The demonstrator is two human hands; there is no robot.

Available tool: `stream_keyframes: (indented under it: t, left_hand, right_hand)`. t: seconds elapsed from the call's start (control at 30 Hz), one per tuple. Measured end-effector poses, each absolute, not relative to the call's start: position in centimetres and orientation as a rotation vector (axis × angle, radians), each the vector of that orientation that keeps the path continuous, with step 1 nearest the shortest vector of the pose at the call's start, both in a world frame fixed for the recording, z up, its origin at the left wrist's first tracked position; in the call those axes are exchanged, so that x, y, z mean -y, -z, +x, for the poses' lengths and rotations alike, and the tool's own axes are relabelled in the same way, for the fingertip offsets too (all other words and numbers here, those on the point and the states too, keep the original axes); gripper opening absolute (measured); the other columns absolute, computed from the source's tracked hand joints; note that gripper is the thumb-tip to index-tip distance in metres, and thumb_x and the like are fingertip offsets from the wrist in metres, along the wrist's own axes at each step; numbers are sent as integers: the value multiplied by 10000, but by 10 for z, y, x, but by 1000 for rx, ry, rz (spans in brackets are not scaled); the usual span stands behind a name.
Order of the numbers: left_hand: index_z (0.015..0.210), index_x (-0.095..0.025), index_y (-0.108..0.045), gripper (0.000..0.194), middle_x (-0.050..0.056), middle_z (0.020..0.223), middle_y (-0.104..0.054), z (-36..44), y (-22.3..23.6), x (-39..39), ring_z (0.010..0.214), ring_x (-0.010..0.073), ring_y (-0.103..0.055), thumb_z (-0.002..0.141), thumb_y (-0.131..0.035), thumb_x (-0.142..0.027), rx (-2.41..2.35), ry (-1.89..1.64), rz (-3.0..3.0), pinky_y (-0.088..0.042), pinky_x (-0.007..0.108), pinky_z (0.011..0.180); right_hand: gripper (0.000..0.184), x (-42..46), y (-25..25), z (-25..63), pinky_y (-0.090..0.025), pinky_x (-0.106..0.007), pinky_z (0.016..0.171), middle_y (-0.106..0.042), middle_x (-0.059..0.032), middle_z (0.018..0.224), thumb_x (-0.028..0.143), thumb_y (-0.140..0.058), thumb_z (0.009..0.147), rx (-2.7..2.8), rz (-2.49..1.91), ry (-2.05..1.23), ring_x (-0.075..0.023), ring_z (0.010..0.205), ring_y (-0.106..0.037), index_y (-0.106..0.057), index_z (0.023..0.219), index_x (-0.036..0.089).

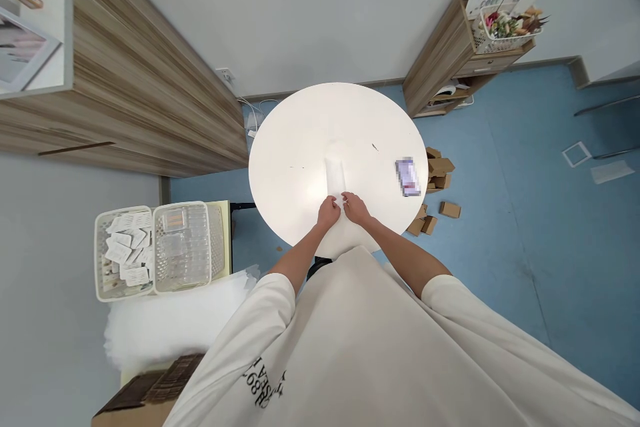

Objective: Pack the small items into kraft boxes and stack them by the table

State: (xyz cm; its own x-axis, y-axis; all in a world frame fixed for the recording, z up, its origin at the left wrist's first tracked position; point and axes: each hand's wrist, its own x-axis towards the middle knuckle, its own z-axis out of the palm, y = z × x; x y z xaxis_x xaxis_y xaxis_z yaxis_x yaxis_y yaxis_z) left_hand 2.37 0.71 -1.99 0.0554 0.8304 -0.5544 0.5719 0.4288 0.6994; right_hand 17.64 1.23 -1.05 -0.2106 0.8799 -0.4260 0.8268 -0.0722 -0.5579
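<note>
A narrow, thin white sheet [335,177] lies lengthwise on the round white table [295,127], near the edge closest to my body. My left hand [329,211] has its fingers closed on the left corner of the sheet's near end. On the opposite corner, my right hand [356,208] pinches the sheet with thumb and fingers. Both hands are close together, and the part of the sheet under the fingertips is hidden. Whether the sheet is foam, paper or a flat bag, I cannot tell.
A purple, blurred-out item [408,177] lies at the table's right. Small cardboard boxes [450,209] are on the floor beyond it. To the left are a basket of white cards [127,247], a basket of clear cases [183,247] and a white sheet pile [170,317].
</note>
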Motion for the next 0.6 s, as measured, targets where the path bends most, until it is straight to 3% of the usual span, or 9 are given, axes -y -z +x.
stream_keyframes:
  t: [0.1, 0.27, 0.47, 0.6]
  left_hand:
    - [1206, -200, -587, 363, 73, 1052, -691, 20, 24, -5, 987, 205, -648, 865, -536, -84, -1576, -353, 1278, -517, 337, 868]
    - [1281, -179, -592, 511, 92, 1152, -677, 12, 28, 2, 1051, 192, -636, 819, -475, 7, -1481, -420, 1337, -508, 349, 963]
    - [1285, -195, -580, 575, 99, 1242, -645, -1, 17, 7, 1156, 224, -607, 785, -405, 29, -1547, -400, 1590, -489, 407, 1006]
    - [1379, -183, -498, 643, 125, 1514, -461, -9, 11, 3, 1422, 288, -400, 763, -466, -2, -1449, -212, 2031, -348, 485, 1135]
  right_hand:
    - [403, -21, 3, 167, -464, -365, 889, -613, -126, 1257, 246, -418, 1000, 2112, -2051, -1145, -247, 1104, -581, -443, 1399, 188]
    - [479, -28, -7, 165, -451, -362, 820, -606, -121, 1128, 134, -455, 934, 2451, -1943, -1024, -251, 950, -587, -440, 1404, 221]
    - [592, -18, 0, 178, -461, -365, 872, -509, -148, 1248, 83, -510, 861, 2642, -1725, -1004, -275, 1095, -502, -460, 1439, 199]
    - [686, -9, 7, 183, -460, -399, 933, -467, -154, 1308, 84, -503, 860, 2659, -1653, -965, -277, 1136, -459, -368, 1525, 185]
